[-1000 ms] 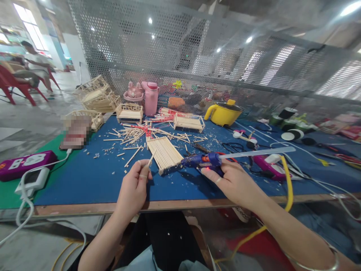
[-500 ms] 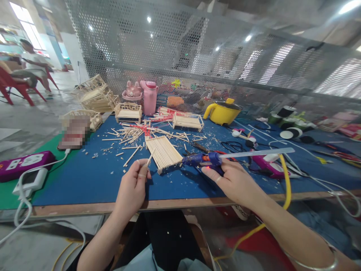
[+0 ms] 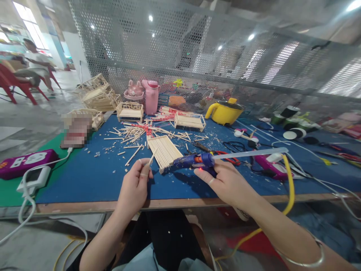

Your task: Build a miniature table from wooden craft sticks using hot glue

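Between the thumb and fingers of my left hand (image 3: 137,183) is a short wooden stick (image 3: 153,156), tilted upward. My right hand (image 3: 229,183) is wrapped round a blue glue gun (image 3: 197,161), with a long clear glue stick (image 3: 251,153) poking out of its back. The gun's nozzle is at the near edge of a flat panel of wooden sticks (image 3: 165,150) lying on the blue mat; whether it touches I cannot tell. Just left of that panel is my left hand. Loose wooden sticks (image 3: 134,131) are scattered behind it.
Small wooden bed frames (image 3: 190,122) stand at the back, near a pink bottle (image 3: 151,98) and a yellow pot (image 3: 225,113). A phone (image 3: 76,131) and a purple case (image 3: 28,163) lie left. Pliers (image 3: 228,158) and cables lie right. A person (image 3: 36,62) sits far left.
My right hand has moved the glue gun to the left, so its nozzle has gone along the panel's near edge toward the left corner. My left hand still holds the stick.
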The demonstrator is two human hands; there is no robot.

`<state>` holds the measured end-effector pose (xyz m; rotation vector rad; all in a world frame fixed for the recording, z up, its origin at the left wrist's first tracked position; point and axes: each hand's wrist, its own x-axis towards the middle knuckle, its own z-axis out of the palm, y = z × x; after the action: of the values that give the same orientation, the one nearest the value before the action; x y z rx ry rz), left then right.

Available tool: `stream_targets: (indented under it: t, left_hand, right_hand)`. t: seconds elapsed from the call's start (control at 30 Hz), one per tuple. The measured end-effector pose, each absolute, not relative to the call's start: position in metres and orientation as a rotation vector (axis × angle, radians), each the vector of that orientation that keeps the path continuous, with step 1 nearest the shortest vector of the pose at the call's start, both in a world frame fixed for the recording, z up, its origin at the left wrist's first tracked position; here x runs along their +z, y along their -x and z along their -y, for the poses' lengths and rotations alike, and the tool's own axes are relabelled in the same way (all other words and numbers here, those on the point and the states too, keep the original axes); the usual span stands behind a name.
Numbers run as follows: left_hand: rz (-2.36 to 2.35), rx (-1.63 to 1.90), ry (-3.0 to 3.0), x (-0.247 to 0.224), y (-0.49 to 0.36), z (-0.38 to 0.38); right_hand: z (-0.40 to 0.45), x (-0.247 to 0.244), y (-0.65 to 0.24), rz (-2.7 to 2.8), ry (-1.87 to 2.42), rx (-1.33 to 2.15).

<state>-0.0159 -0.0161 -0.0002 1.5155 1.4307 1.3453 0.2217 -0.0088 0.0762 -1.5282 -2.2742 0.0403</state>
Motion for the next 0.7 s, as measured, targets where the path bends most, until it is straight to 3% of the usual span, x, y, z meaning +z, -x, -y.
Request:
stream_targets:
  t: [0.7]
  left_hand:
    - [-1.434, 1.346, -1.528, 0.002, 0.017, 0.017]
  right_hand:
    - [0.009, 0.081, -0.232, 2.197, 1.51, 0.022]
